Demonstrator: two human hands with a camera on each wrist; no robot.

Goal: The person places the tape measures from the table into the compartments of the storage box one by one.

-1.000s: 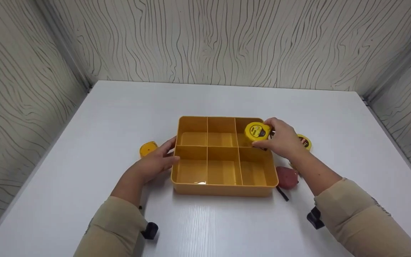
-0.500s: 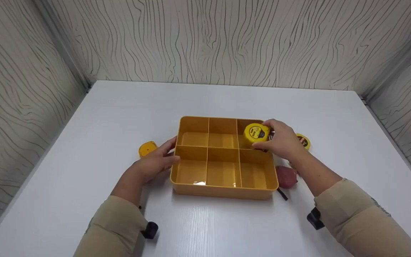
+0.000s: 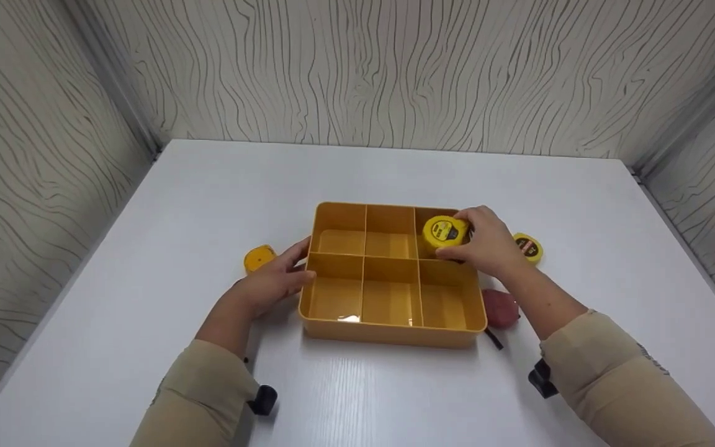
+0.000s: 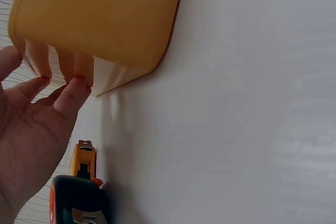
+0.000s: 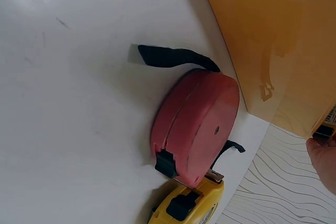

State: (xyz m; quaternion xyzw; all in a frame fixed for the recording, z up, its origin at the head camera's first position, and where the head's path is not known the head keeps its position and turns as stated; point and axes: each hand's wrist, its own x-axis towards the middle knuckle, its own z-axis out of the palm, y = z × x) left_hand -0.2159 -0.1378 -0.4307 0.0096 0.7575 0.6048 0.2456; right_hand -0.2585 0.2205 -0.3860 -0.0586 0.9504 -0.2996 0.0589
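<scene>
My right hand [image 3: 491, 245] pinches a yellow tape measure [image 3: 442, 231] with a black-and-yellow label. It is held over the back right compartment of an orange divided box [image 3: 395, 336], partly below the rim; whether it touches the bottom cannot be told. In the right wrist view only its dark end [image 5: 323, 132] shows, by the fingers. My left hand [image 3: 270, 285] holds the box's left wall, thumb over the rim and fingertips outside. The visible compartments hold nothing else.
A red tape measure [image 5: 202, 124] with a black strap and a yellow tape measure [image 3: 528, 248] lie right of the box. Left of it are an orange tape measure [image 3: 259, 257] and a dark green one [image 4: 79, 198], close to my left hand.
The yellow tape measure in my right hand has moved slightly left and lower, into the back right compartment's opening. The box has turned slightly, while my left hand keeps its hold.
</scene>
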